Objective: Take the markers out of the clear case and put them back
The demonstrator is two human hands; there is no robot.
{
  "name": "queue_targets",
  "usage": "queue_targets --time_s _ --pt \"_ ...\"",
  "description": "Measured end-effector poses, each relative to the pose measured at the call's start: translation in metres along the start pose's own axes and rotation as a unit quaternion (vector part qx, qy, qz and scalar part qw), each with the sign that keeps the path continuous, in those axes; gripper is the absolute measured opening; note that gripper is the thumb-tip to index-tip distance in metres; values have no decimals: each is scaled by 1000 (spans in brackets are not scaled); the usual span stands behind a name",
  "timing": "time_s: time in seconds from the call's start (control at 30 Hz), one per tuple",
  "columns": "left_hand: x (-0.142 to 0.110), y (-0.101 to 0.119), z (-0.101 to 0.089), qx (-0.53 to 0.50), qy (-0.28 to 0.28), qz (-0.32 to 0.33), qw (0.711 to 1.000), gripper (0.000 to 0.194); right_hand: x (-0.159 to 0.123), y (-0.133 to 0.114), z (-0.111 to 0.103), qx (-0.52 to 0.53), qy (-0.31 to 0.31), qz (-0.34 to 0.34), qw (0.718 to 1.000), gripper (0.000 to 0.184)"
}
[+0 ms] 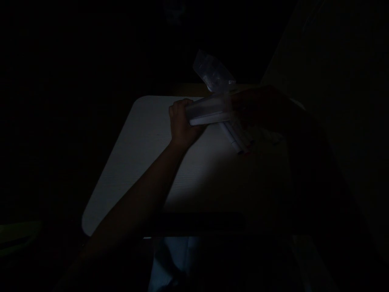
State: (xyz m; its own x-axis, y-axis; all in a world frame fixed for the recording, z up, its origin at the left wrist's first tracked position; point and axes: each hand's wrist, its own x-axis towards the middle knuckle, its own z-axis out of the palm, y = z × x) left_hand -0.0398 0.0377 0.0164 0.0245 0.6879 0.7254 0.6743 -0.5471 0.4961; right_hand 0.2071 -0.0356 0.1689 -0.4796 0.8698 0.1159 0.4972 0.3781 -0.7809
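Observation:
In deep shadow, my left hand (pixel 181 123) is wrapped round the closed end of a clear plastic case (pixel 208 109), which lies on its side over the table. A pale strip runs along the lower side of the case. My right hand (pixel 258 106), very dark, is at the other end of it; its fingers are lost in the shadow. Several markers (pixel 234 138) with dark and reddish ends lie just below that end. Beyond the case a crumpled-looking clear plastic piece (pixel 214 74) sticks up; I cannot tell whether it is joined to the case.
The pale wood-grain table (pixel 127 150) has rounded corners and is lit mainly on its left. Faint pale shapes show near my right wrist. Light blue cloth (pixel 174 259) is below the front edge, and something green (pixel 18 235) is at far left.

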Motion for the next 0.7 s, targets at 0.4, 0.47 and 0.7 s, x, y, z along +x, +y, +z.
queue_targets --time_s 0.4,0.47,0.7 --pt "-2 -7 2 2 5 29 1000 100 0 2 0 -39 12 4 999 26" --pt "-2 -8 3 6 12 31 999 99 -1 4 -1 -24 26 13 999 30" --pt "-2 -8 4 10 27 43 999 99 3 16 -19 -108 188 98 971 38"
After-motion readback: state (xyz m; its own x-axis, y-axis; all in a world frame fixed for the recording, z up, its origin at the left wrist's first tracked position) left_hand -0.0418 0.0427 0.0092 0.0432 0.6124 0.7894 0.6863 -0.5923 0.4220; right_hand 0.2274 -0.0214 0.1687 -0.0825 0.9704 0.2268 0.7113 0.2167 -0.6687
